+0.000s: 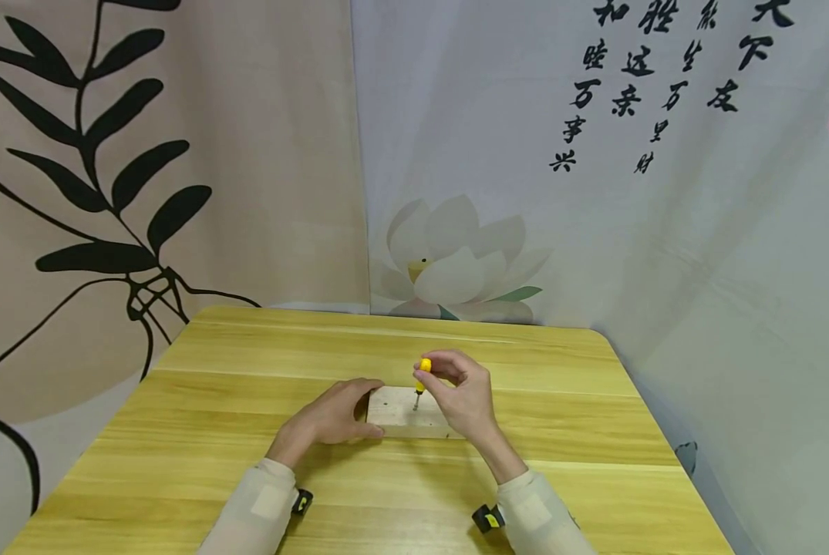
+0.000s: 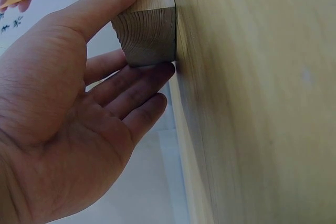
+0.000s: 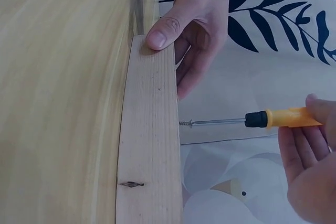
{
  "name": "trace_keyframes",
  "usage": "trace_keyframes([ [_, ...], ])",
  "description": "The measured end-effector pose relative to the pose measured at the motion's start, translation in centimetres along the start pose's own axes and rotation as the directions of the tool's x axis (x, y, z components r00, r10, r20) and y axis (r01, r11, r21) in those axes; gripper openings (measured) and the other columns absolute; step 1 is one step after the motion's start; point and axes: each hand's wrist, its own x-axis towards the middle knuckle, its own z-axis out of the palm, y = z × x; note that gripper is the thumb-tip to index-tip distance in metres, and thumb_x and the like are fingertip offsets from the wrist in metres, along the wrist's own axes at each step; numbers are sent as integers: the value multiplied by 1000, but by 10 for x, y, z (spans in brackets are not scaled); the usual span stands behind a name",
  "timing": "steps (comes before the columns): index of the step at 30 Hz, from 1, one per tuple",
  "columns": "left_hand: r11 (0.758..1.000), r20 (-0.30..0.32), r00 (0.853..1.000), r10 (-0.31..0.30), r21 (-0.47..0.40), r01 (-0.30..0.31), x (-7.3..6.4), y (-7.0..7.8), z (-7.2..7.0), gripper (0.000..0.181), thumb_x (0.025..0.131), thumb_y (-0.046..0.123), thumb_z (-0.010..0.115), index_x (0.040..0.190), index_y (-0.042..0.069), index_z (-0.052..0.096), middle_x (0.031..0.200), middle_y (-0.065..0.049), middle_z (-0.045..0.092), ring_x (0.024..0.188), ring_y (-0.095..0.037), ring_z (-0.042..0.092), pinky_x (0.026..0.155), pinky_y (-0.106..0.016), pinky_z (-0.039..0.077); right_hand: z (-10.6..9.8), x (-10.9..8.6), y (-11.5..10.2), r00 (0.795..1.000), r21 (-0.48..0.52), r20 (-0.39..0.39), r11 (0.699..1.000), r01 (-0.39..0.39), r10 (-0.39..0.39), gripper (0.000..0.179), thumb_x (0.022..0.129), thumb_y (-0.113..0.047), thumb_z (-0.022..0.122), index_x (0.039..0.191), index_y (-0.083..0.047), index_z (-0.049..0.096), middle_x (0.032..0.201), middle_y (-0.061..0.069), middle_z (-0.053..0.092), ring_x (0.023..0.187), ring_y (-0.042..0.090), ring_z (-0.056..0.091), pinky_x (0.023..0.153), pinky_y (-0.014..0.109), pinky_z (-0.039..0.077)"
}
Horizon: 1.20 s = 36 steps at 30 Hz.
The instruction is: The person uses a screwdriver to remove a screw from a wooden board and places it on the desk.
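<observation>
A pale wooden block (image 1: 396, 416) lies on the table in the head view, its far right part hidden behind my right hand (image 1: 466, 393). My left hand (image 1: 334, 412) grips its left end, thumb on the near side and fingers at the far side. In the left wrist view the block's end grain (image 2: 149, 35) shows between thumb and fingers. The right hand holds a screwdriver (image 3: 283, 118) by its yellow handle, shaft pointing down at the block. At its tip, a threaded screw (image 3: 185, 124) stands upright out of the block's top face.
The wood-grain table (image 1: 560, 432) extends around the block on all sides. Behind it hangs a cloth (image 1: 282, 154) printed with leaves, a lotus flower and black writing. A small dark device (image 1: 486, 518) sits by each wrist.
</observation>
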Motion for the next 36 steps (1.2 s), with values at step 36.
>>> trace_keyframes([
  [36, 1000, -5, 1000, -9, -14, 9, 0, -2, 2, 90, 94, 43, 95, 166, 6, 55, 170, -16, 58, 160, -41, 53, 132, -64, 45, 2, 0, 1, 1000, -3, 10, 1000, 29, -29, 24, 97, 2, 86, 119, -3, 78, 110, 22, 81, 95, 16, 84, 89, 25, 70],
])
